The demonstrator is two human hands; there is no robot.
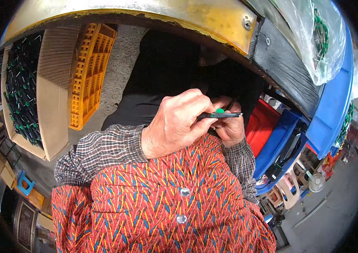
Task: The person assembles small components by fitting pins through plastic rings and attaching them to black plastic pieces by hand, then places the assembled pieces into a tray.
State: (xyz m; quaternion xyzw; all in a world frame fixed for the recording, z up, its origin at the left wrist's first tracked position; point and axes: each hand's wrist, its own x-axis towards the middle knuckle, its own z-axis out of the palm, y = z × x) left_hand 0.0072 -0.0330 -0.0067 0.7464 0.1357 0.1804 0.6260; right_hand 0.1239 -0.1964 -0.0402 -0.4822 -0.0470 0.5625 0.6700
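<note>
In front of my body, my left hand [183, 122] is closed, its thumb and fingers pinching a slim black stick-like piece [212, 115]. The piece lies nearly level and points right, ending in a thin tip. My right hand [231, 128] is just beyond it, fingers bent inward, close against the black piece. Between the two hands shows a small green part [220, 110]. Whether it is joined to the black piece I cannot tell. A dark thin end [231, 103] also sticks up by my right fingers, and their exact grip is partly hidden.
A cardboard box [54, 84] at left holds many black pieces with green parts and metal pins. Beside it stands a yellow plastic crate [92, 76]. The worn table edge [212, 21] runs overhead. Blue bins [332, 97], a red bin [263, 122] and a clear bag [335, 50] are at right.
</note>
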